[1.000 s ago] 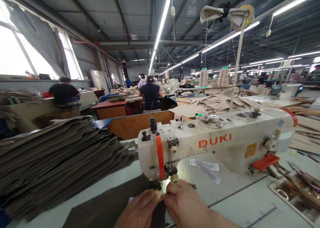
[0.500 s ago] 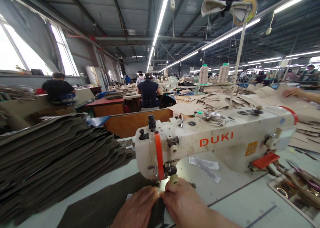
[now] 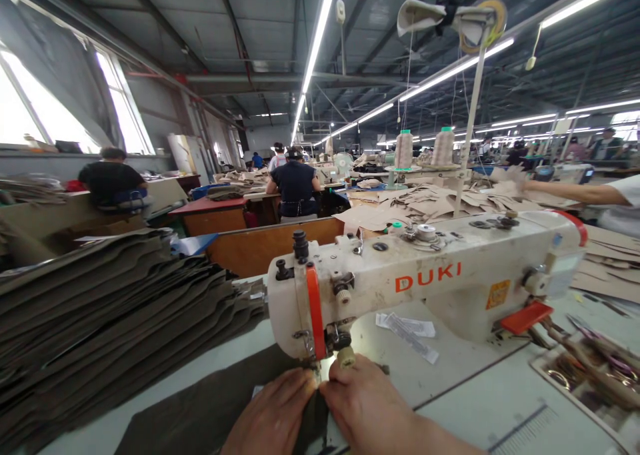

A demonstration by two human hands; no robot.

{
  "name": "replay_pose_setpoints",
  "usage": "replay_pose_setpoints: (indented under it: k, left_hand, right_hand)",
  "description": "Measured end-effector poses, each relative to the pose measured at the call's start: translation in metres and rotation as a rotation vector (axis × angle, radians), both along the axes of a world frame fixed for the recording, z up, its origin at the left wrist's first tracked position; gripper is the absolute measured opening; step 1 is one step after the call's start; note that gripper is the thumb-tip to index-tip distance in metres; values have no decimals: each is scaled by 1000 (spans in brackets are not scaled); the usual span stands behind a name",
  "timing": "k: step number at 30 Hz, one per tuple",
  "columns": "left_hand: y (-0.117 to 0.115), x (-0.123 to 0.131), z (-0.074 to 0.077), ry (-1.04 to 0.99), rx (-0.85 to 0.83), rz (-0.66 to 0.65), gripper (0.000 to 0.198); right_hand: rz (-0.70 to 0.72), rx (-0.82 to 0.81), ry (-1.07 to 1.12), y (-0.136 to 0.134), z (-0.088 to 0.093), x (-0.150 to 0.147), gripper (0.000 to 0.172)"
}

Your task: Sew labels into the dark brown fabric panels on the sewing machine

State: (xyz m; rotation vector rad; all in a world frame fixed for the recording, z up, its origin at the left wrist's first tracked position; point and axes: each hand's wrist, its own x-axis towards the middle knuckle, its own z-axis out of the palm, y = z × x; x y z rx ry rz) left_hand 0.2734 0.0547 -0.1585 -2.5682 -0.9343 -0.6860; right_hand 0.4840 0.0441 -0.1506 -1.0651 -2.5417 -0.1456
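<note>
A dark olive-brown fabric piece (image 3: pixel 195 402) lies on the pale table and runs under the needle end of a white sewing machine (image 3: pixel 370 278) marked DUKI. My left hand (image 3: pixel 275 408) is closed, its fingers pressed together on the fabric just left of the needle. Close on the right side, my right hand (image 3: pixel 363 398) pinches the fabric's edge, its fingertips nearly meeting those of the left. The fingers cover the spot where cloth and presser foot meet. Light from the machine falls between the hands.
A tall stack of dark fabric pieces (image 3: pixel 110 328) stands at left. Clear packets with printed labels (image 3: pixel 407 335) lie under the machine arm. A tray of tools (image 3: pixel 590 375) sits at right. Beige pieces (image 3: pixel 420 202) are heaped behind; a co-worker's arm (image 3: pixel 575 192) reaches over them.
The co-worker's arm at far right has moved left over the beige pieces, and a lifted beige sheet there has moved away. My hands and the fabric stay nearly where they were.
</note>
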Motion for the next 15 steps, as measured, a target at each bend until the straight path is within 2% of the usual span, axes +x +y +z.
replay_pose_setpoints:
  k: [9, 15]
  left_hand:
    - [14, 10, 7, -39, -102, 29, 37]
    - [7, -2, -4, -23, 66, 62, 32]
  right_hand:
    - [-30, -42, -25, 3, 4, -1, 7]
    - [-54, -38, 12, -5, 8, 1, 9]
